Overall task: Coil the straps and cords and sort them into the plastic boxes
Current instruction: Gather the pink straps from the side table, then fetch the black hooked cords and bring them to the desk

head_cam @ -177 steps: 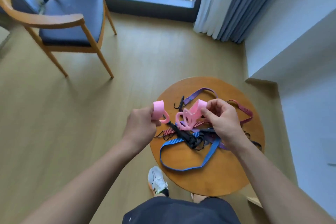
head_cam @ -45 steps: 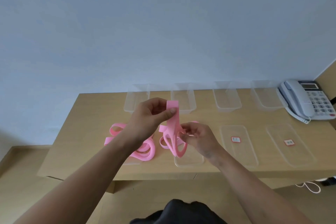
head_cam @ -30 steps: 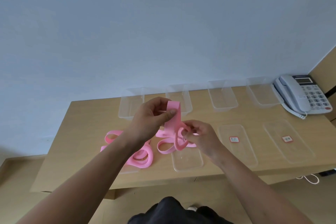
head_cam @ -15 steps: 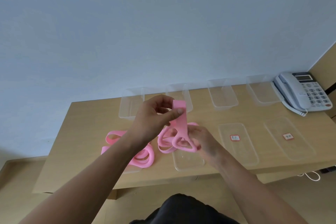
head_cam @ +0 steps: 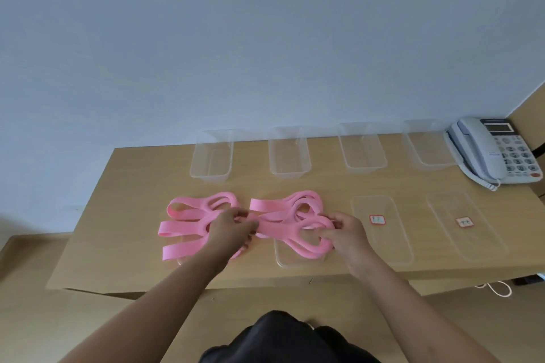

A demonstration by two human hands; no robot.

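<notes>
A looped pink strap point(head_cam: 284, 225) lies on the wooden desk point(head_cam: 129, 186), partly over a clear lid point(head_cam: 295, 258) near the front edge. My left hand point(head_cam: 233, 228) pinches its left end and my right hand point(head_cam: 343, 230) pinches its right loops. A second bundle of pink strap point(head_cam: 188, 222) lies just left of my left hand. Several clear plastic boxes stand in a row at the back, among them box point(head_cam: 213, 158) and box point(head_cam: 289, 153).
Two more clear boxes point(head_cam: 362, 153) point(head_cam: 424, 147) stand at the back right. Flat lids with red labels point(head_cam: 380, 227) point(head_cam: 466, 224) lie at the front right. A white telephone point(head_cam: 495, 153) sits at the far right by a wooden panel.
Both hands have come down to the desk with the pink strap, which was held upright in the air. It now lies flat across the lid.
</notes>
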